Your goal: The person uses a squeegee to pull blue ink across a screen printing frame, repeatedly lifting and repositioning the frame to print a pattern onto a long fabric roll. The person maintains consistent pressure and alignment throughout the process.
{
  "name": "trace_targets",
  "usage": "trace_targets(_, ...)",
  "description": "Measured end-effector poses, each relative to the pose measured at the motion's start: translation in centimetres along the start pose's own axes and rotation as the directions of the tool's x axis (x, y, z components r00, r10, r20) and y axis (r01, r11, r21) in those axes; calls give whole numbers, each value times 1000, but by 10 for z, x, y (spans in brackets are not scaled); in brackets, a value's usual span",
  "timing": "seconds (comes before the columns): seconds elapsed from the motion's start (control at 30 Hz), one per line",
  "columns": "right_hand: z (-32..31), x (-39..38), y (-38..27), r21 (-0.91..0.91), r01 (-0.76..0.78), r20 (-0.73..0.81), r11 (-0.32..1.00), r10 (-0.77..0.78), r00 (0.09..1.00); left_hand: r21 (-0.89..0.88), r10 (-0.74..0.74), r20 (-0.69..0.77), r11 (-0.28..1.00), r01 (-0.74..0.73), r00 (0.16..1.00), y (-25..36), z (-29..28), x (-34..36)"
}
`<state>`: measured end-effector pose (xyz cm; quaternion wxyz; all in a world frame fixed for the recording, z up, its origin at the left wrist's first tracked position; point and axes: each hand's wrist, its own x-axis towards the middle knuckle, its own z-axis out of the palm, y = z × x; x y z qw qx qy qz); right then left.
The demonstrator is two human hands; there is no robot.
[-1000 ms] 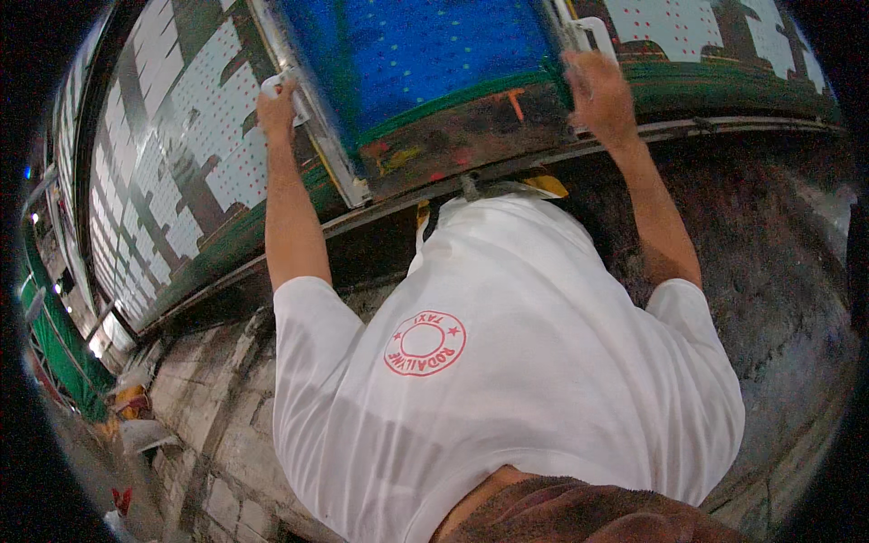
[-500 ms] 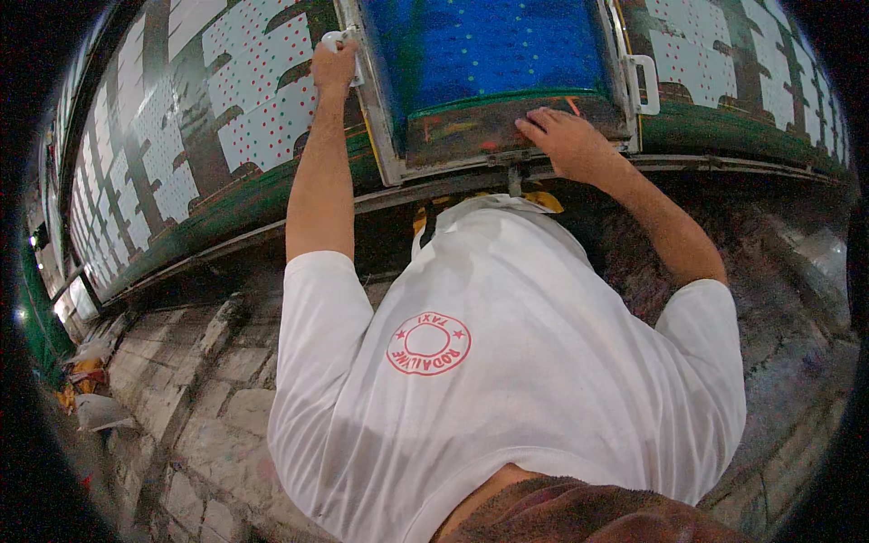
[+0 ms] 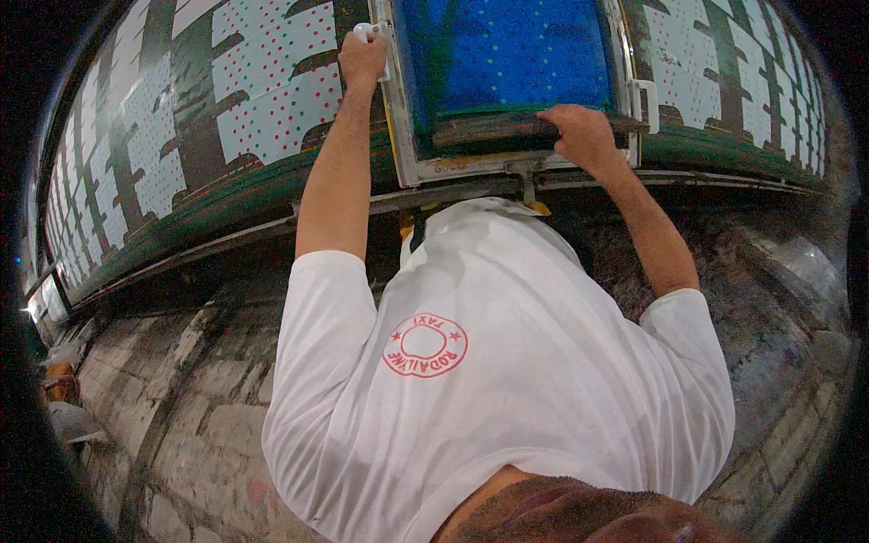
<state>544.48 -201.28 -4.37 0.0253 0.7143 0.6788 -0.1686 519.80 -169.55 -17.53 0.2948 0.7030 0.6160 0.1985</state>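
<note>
A printing screen [image 3: 405, 149] with a pale frame and blue dotted mesh [image 3: 516, 54] lies in front of me. My left hand [image 3: 364, 61] is closed round the white handle [image 3: 365, 33] on the frame's left side. A dark, paint-stained squeegee [image 3: 489, 134] spans the near end of the mesh, tilted so that a narrow face shows. My right hand [image 3: 584, 138] has its fingers curled over the right part of the squeegee's upper edge; the fingertips are partly hidden. Beyond that hand, a second white handle [image 3: 649, 107] on the frame's right side is untouched.
White cut pieces with red and green dots [image 3: 272, 63] lie in rows on the long dark table on both sides of the screen. A metal rail [image 3: 362, 201] runs along its near edge. Worn paving [image 3: 217, 407] and a pale object [image 3: 74, 422] are at lower left.
The squeegee has tipped up, from showing a broad face to a narrow one. My right hand's fingers, laid out on it before, are now curled over its edge. The left grip is unchanged.
</note>
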Motion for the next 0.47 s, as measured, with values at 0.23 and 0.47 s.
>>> trace_targets(0.23,31,-1,-22,-69,-32,-190,997,18,982,-59,-16,4,998,17,1000,-12,14,8)
trace_targets(0.47,10,116,5,-67,-191,-139,979,180,974,-465,-296,440,732,497,848,-8,-3,14)
